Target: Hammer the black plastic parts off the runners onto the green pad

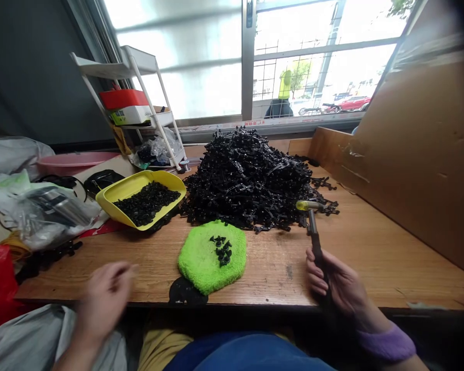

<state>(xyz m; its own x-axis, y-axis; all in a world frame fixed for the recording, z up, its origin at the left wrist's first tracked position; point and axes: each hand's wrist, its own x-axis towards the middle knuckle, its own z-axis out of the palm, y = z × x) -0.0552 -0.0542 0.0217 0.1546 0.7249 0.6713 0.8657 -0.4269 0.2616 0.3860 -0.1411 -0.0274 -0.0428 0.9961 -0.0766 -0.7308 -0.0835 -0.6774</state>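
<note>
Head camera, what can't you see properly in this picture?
In the head view:
The blurred left hand: whether it holds anything.
The heap of black plastic pieces: top pieces hide lower ones.
The yellow-tipped hammer: the right hand hides its handle's end.
The small black pieces on the bright green fuzzy pad: too small for details.

My left hand (104, 301) is a total blur here, so no telling if there's anything in those fingers. My right hand (334, 281) wraps the hammer (312, 226) and hides the lower handle. The little black bits (221, 248) on the green pad (212, 256) are too small to make out properly, and the big black pile (247, 180) is so tangled its inner pieces are hidden. The cardboard sheet (420, 154) runs off the right edge.
</note>
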